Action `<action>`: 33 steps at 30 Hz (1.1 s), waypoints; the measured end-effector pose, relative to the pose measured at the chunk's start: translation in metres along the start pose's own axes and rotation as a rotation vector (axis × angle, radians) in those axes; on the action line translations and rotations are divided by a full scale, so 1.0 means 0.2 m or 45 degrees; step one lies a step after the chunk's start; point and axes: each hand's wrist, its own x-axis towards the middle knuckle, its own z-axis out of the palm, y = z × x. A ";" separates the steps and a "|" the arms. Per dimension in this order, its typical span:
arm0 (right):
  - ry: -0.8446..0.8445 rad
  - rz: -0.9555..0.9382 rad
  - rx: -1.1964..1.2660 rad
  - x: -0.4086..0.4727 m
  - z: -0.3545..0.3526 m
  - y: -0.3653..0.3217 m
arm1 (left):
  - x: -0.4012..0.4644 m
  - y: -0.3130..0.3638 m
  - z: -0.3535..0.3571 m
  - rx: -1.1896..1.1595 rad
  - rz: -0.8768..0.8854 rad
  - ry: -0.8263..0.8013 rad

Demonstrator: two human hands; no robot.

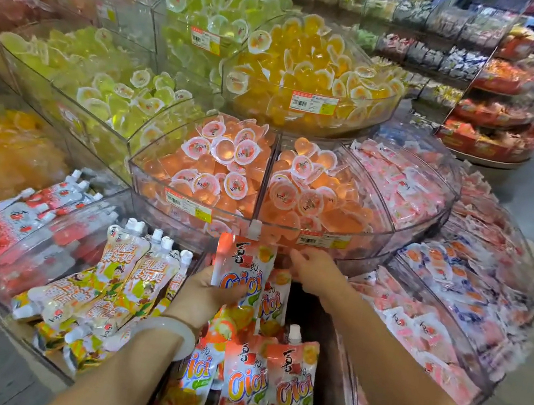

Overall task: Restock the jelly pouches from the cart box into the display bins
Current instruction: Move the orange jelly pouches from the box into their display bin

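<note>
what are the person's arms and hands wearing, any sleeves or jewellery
Both forearms are bare, with no sleeves in view. The left hand has a smooth, pale, translucent bangle around its wrist. The right hand shows no glove, ring, watch or bracelet.

I see the display bins are clear hard plastic, smooth, with shiny edges. The jelly pouches look like glossy printed plastic film, with white plastic caps that look matt. The jelly cups are transparent plastic with thin shiny film lids. The bracelet looks like smooth, polished, milky stone or glass; I cannot tell which. The price labels are matt paper.
</note>
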 end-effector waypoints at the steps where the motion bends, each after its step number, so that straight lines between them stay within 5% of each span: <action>1: -0.062 -0.086 0.197 -0.04 -0.03 -0.04 | 0.01 0.00 0.03 -0.001 -0.011 -0.025; 3: -0.189 -0.186 0.452 -0.07 -0.10 -0.06 | 0.03 0.01 0.11 -0.011 -0.028 -0.072; 7: -0.089 -0.254 0.378 -0.09 -0.20 -0.06 | 0.06 0.01 0.26 0.020 -0.043 -0.212; 14: 0.152 -0.205 0.259 -0.06 -0.28 0.06 | 0.09 -0.05 0.37 0.132 -0.042 -0.100; 20: 0.235 -0.345 0.302 -0.01 -0.30 0.03 | 0.15 -0.01 0.39 0.251 0.171 -0.025; 33: 0.194 -0.342 -0.334 0.06 -0.23 0.17 | 0.21 -0.20 0.45 0.698 0.047 0.209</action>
